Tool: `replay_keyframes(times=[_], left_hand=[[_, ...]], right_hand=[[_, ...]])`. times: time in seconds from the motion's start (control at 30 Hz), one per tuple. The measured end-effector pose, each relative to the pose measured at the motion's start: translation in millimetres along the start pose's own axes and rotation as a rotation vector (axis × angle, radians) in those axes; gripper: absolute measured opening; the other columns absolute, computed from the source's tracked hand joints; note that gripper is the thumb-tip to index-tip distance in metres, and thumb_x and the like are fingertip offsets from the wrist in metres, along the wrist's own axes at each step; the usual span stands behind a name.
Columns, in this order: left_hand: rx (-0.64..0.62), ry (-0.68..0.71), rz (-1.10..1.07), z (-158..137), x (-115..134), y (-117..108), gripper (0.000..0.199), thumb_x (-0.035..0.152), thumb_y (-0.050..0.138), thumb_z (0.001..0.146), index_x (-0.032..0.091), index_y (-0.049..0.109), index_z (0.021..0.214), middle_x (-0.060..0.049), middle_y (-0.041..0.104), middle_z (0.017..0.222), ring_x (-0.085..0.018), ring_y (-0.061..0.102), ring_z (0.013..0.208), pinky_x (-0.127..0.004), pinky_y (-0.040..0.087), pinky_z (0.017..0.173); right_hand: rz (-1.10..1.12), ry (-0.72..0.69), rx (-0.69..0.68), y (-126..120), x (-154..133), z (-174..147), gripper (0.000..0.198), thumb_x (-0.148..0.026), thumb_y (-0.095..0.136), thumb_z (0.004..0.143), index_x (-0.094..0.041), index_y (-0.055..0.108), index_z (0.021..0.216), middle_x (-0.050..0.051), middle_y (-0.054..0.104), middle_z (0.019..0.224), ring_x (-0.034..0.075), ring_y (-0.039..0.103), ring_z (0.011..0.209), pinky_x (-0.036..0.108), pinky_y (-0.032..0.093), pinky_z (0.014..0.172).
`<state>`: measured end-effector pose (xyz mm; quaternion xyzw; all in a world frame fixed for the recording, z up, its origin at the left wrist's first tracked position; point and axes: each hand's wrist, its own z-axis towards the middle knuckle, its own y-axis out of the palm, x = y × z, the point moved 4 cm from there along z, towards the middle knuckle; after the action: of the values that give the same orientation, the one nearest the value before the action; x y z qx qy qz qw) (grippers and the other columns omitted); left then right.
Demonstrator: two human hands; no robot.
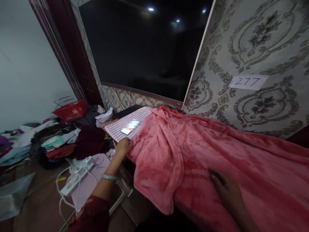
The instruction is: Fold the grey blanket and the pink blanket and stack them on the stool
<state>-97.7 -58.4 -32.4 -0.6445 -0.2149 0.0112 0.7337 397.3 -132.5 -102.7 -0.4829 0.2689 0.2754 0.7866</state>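
A pink plush blanket is draped over a board with a striped cover. Its left part is folded over, with a corner hanging down at the front. My left hand, below a bracelet, is closed at the blanket's left edge, beside the striped cover. Over the blanket's middle right lies my right hand, its fingers curled in against the plush. The tips of both hands are partly hidden. A phone with a lit, blurred-out screen rests on the striped cover, just beyond my left hand.
A power strip with white cables lies on a pink surface at the lower left. Piled clothes and a red basket stand behind it. A large TV hangs on the patterned wall, near a paper marked 277.
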Motion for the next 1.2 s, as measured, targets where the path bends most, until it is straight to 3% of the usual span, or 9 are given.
replay_keyframes(times=[0.1, 0.2, 0.3, 0.4, 0.5, 0.63, 0.77, 0.93, 1.2], left_hand=[[-0.044, 0.027, -0.052, 2.0, 5.7, 6.5, 0.023, 0.033, 0.058, 0.089, 0.015, 0.072, 0.089, -0.013, 0.074, 0.087, -0.025, 0.068, 0.08, -0.031, 0.045, 0.066], [-0.007, 0.101, -0.131, -3.1, 13.3, 10.6, 0.019, 0.03, 0.056, 0.088, 0.017, 0.069, 0.094, -0.007, 0.072, 0.089, -0.02, 0.065, 0.08, -0.027, 0.044, 0.069], [0.023, 0.287, -0.328, -11.0, 20.8, 15.9, 0.019, 0.032, 0.058, 0.083, 0.018, 0.065, 0.094, -0.002, 0.068, 0.084, -0.017, 0.06, 0.076, -0.027, 0.044, 0.072], [-0.076, 0.447, -0.537, -9.1, 19.3, 20.1, 0.028, 0.046, 0.058, 0.083, 0.019, 0.065, 0.082, 0.0, 0.065, 0.075, -0.018, 0.059, 0.074, -0.027, 0.045, 0.069], [0.039, 0.29, -0.565, 13.3, -2.0, 12.9, 0.041, 0.051, 0.043, 0.093, 0.019, 0.067, 0.082, -0.005, 0.068, 0.079, -0.022, 0.063, 0.08, -0.032, 0.049, 0.074], [0.289, 0.09, -0.355, 49.0, -29.3, 0.3, 0.042, 0.034, 0.06, 0.084, 0.014, 0.063, 0.12, -0.016, 0.068, 0.122, -0.033, 0.06, 0.117, -0.044, 0.046, 0.099], [0.231, 0.021, -0.079, 73.7, -36.2, 7.0, 0.076, 0.038, 0.068, 0.082, 0.012, 0.044, 0.149, -0.021, 0.052, 0.149, -0.04, 0.047, 0.136, -0.054, 0.038, 0.11], [0.15, 0.053, 0.016, 91.5, -33.0, 13.7, 0.074, 0.044, 0.064, 0.087, 0.015, 0.044, 0.151, -0.022, 0.057, 0.145, -0.04, 0.048, 0.135, -0.053, 0.039, 0.108], [0.212, 0.03, 0.066, 115.2, -44.6, 2.9, 0.071, 0.04, 0.063, 0.088, 0.012, 0.046, 0.15, -0.023, 0.066, 0.132, -0.041, 0.055, 0.128, -0.05, 0.044, 0.102]], right_hand=[[-0.02, -0.022, -0.007, 1.9, -0.1, -0.9, 0.051, -0.06, 0.048, 0.084, -0.021, 0.078, 0.096, 0.01, 0.078, 0.103, 0.031, 0.073, 0.097, 0.046, 0.061, 0.09], [-0.025, -0.021, -0.014, 2.9, 1.8, -1.9, 0.051, -0.06, 0.047, 0.085, -0.022, 0.078, 0.097, 0.009, 0.078, 0.103, 0.03, 0.073, 0.097, 0.045, 0.061, 0.089], [-0.02, -0.021, -0.009, 3.0, 3.5, -2.7, 0.051, -0.06, 0.047, 0.086, -0.022, 0.078, 0.098, 0.008, 0.078, 0.102, 0.029, 0.073, 0.096, 0.043, 0.062, 0.088], [-0.021, -0.029, -0.006, 3.3, 4.5, -2.7, 0.05, -0.06, 0.048, 0.086, -0.022, 0.079, 0.098, 0.008, 0.078, 0.101, 0.029, 0.073, 0.095, 0.043, 0.062, 0.088], [-0.027, -0.038, -0.014, 3.6, 6.0, -2.3, 0.05, -0.06, 0.049, 0.086, -0.022, 0.079, 0.098, 0.008, 0.078, 0.102, 0.029, 0.073, 0.094, 0.044, 0.061, 0.089], [-0.039, -0.063, -0.008, 2.9, 8.0, -2.3, 0.05, -0.06, 0.049, 0.087, -0.022, 0.08, 0.096, 0.009, 0.078, 0.101, 0.03, 0.073, 0.095, 0.045, 0.062, 0.087], [-0.047, -0.084, -0.004, 3.0, 8.3, -2.9, 0.05, -0.06, 0.048, 0.088, -0.023, 0.08, 0.095, 0.009, 0.078, 0.1, 0.03, 0.074, 0.094, 0.044, 0.062, 0.087], [-0.05, -0.082, -0.004, 2.9, 9.8, -4.5, 0.049, -0.06, 0.048, 0.089, -0.024, 0.079, 0.096, 0.007, 0.078, 0.101, 0.029, 0.074, 0.095, 0.045, 0.061, 0.089], [-0.06, -0.047, 0.006, 3.4, 20.0, -8.5, 0.052, -0.065, 0.048, 0.088, -0.024, 0.08, 0.095, 0.007, 0.078, 0.1, 0.029, 0.074, 0.094, 0.045, 0.061, 0.09]])
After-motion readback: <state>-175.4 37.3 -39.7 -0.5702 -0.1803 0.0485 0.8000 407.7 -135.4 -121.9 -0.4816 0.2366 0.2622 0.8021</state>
